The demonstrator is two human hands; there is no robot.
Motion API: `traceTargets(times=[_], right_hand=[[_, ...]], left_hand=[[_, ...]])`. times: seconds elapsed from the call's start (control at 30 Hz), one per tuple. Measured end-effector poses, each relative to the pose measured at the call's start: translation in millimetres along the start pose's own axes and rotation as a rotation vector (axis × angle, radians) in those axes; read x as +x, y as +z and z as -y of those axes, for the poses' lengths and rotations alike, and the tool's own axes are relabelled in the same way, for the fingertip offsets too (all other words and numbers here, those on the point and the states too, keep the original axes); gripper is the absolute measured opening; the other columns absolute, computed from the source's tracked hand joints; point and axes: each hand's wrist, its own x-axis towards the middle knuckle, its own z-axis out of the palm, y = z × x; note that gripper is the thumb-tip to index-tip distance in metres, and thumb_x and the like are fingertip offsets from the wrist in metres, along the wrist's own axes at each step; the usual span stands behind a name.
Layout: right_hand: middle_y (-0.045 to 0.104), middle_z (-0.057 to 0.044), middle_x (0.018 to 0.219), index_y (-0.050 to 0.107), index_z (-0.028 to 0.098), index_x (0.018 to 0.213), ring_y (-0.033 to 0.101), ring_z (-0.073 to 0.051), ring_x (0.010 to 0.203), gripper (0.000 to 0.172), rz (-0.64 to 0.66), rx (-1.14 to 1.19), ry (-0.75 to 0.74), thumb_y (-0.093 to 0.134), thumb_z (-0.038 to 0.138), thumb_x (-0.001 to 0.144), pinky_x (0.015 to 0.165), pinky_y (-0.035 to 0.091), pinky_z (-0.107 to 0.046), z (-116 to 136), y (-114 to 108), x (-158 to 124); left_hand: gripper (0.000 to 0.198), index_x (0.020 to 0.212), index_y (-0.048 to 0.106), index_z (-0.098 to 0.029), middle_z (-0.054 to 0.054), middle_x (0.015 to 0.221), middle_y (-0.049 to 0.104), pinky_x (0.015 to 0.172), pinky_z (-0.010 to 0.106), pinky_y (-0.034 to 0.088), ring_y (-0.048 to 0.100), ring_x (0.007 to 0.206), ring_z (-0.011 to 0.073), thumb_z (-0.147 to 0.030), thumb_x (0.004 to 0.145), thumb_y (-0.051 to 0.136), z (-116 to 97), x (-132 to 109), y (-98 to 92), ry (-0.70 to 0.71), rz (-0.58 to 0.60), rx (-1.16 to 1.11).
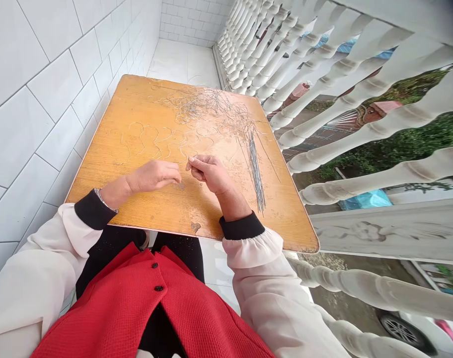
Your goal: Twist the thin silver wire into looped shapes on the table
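Note:
My left hand (152, 175) is over the near part of the wooden table, palm down, its fingers curled and pressed together. Facing it, my right hand (209, 174) pinches with thumb and forefinger; whatever is between them is too thin to make out. The two sets of fingertips are close but apart. Just beyond the hands lie several thin curved wires (159, 141), spread in a loose row. A bundle of straight dark wires (257, 174) rests to the right of my right hand. Farther back is a tangled heap of thin wires (207, 105).
The wooden table (100, 184) has a worn surface and rounded corners. A white tiled wall (58, 94) runs along its left side. White balusters (334, 119) stand along the right, with greenery and part of a car (416, 333) visible beyond.

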Motion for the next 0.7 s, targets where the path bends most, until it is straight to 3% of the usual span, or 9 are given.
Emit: traceTargets(times=[0.07,0.17,0.27,0.43,0.7], right_hand=[[0.035,0.007,0.042,0.062,0.019,0.064,0.025,-0.007,0.042,0.048,-0.017,-0.007,-0.013,0.067,0.064,0.082,0.044,0.020,-0.026,1.2,0.8,-1.2],[0.041,0.006,0.046,0.064,0.019,0.066,0.031,-0.007,0.044,0.048,-0.007,-0.004,-0.030,0.067,0.064,0.082,0.046,0.025,-0.026,0.2,4.6,-1.5],[0.052,0.002,0.053,0.065,0.019,0.066,0.041,-0.008,0.049,0.048,0.044,0.000,-0.054,0.069,0.065,0.080,0.050,0.034,-0.026,-3.3,10.4,-0.2],[0.066,-0.002,0.067,0.070,0.019,0.070,0.051,-0.009,0.057,0.046,0.108,0.068,-0.039,0.075,0.065,0.074,0.060,0.044,-0.026,-7.5,18.8,1.8],[0.071,-0.004,0.073,0.071,0.018,0.075,0.052,-0.011,0.061,0.041,0.065,0.113,0.035,0.081,0.058,0.068,0.059,0.044,-0.026,-12.3,20.7,3.8]], left_hand=[[0.016,0.086,0.070,-0.018,0.004,0.085,0.071,0.075,0.025,0.049,0.064,0.078,0.0123,-0.028,0.093,0.060,2.6,-0.3,-4.3,-0.155,-0.185,-0.144],[0.023,0.091,0.067,-0.016,0.006,0.086,0.071,0.063,0.021,0.047,0.062,0.068,0.0098,-0.037,0.095,0.060,5.2,2.3,-6.5,-0.513,-0.453,-0.437],[0.025,0.097,0.066,-0.014,0.008,0.093,0.073,0.055,0.017,0.042,0.062,0.066,0.0074,-0.039,0.097,0.059,4.4,7.8,-3.8,-0.740,-0.497,-0.710],[0.016,0.087,0.067,-0.012,0.005,0.085,0.073,0.048,0.015,0.034,0.057,0.057,0.0029,-0.023,0.096,0.060,-0.4,15.3,0.9,-0.706,-0.506,-0.866],[0.018,0.076,0.063,-0.011,-0.001,0.065,0.066,0.045,0.015,0.034,0.056,0.049,0.0031,-0.014,0.094,0.062,-7.2,19.0,-2.7,-0.711,-0.578,-0.788]])
